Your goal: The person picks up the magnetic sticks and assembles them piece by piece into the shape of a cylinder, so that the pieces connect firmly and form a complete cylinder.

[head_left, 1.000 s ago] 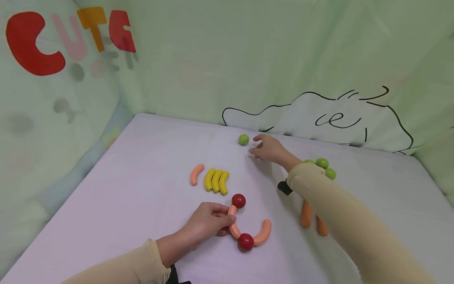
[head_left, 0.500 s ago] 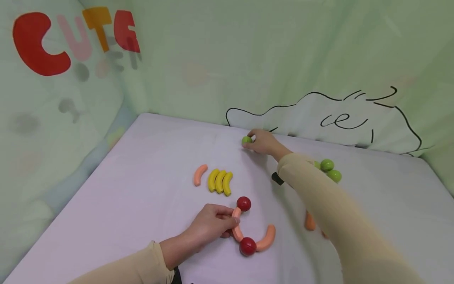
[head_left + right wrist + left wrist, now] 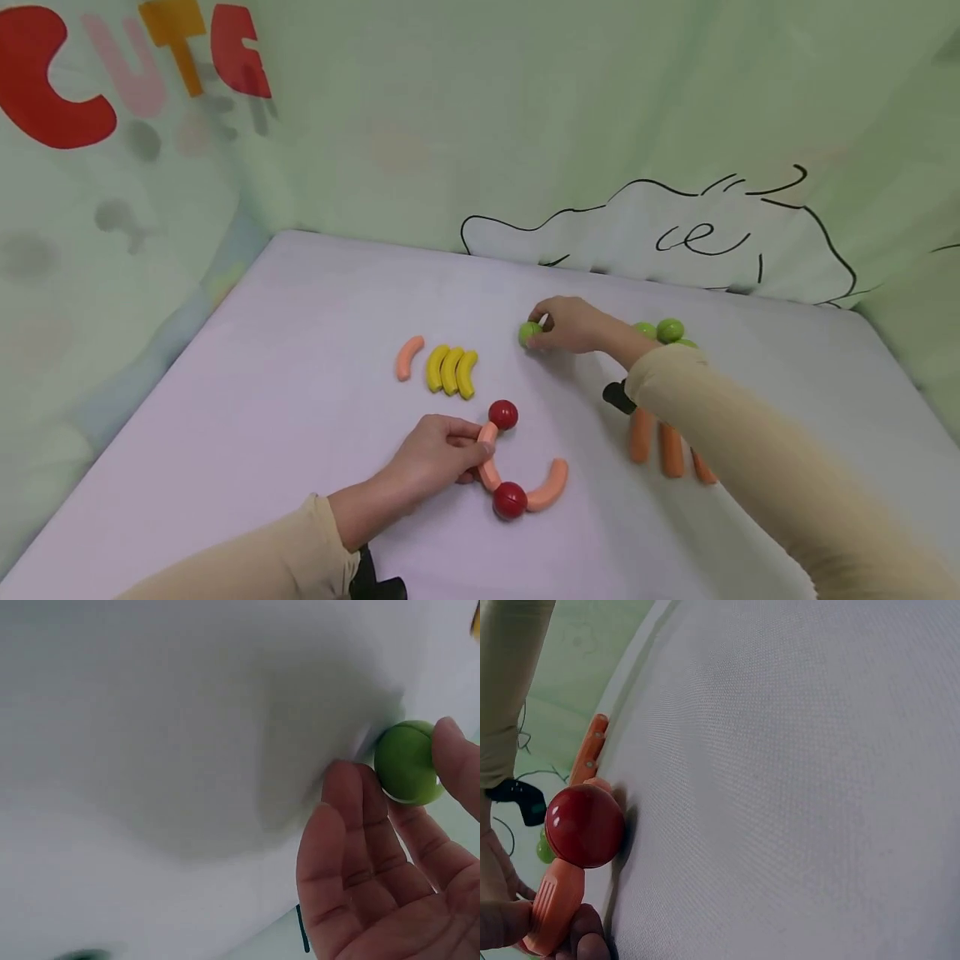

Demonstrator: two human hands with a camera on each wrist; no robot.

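While my L hand (image 3: pixel 435 451) pinches a peach piece (image 3: pixel 490 477) btwn two red balls (image 3: pixel 503 414), my R hand (image 3: pixel 573 326), fingers part-curled, grips the green ball (image 3: pixel 527 335), R of the yellow bananas (image 3: pixel 451 372). Prob. mid-arranging; next move likely calls for bringing it twd the red balls, gently.

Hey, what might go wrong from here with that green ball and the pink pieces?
The round green ball could slip and roll away if the right hand loosens its thumb-and-finger grip. The left hand pinches a pink piece against the nearer red ball; a nudge might upset that arrangement.
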